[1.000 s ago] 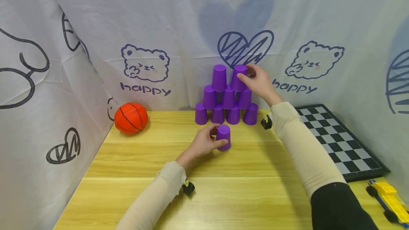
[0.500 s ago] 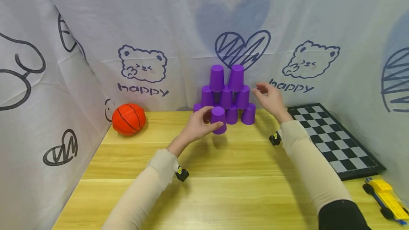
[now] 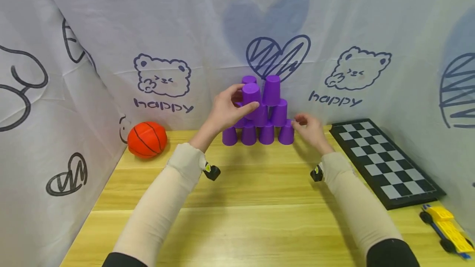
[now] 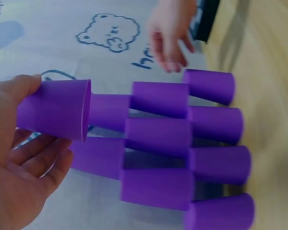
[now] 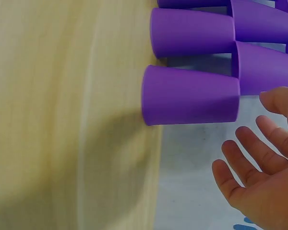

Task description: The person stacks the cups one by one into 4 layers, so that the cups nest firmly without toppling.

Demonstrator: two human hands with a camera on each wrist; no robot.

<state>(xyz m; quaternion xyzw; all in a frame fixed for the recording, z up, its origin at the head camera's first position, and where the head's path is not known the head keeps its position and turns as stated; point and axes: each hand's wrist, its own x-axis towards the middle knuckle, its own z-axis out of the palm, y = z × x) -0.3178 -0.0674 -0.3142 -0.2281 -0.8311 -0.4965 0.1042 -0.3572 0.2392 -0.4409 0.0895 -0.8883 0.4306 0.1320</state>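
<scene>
A purple cup [image 3: 251, 98], upside down, is gripped between the thumb and fingers of my left hand [image 3: 227, 108]. It is raised in front of a pyramid of purple cups and hides part of it in the head view. Two cups form the pyramid's top row, among them the right one [image 3: 272, 90]; a middle row stands under them and several cups make the bottom row. By the bottom row's right end cup [image 3: 286, 133], my right hand [image 3: 311, 132] hovers with loosely bent fingers. The right wrist view shows that hand [image 5: 264, 163] holding nothing, beside the end cup [image 5: 192, 96].
An orange-red toy basketball [image 3: 147, 139] sits at the left back of the wooden table [image 3: 237, 226]. On the right lie a black-and-white checkered board [image 3: 387, 162] and a yellow toy car [image 3: 449, 228]. A printed white cloth [image 3: 211, 19] hangs close behind the pyramid.
My left hand has lifted its cup from the table up to the pyramid's top row. The right hand has left the upper right cup and moved down to the pyramid's right side.
</scene>
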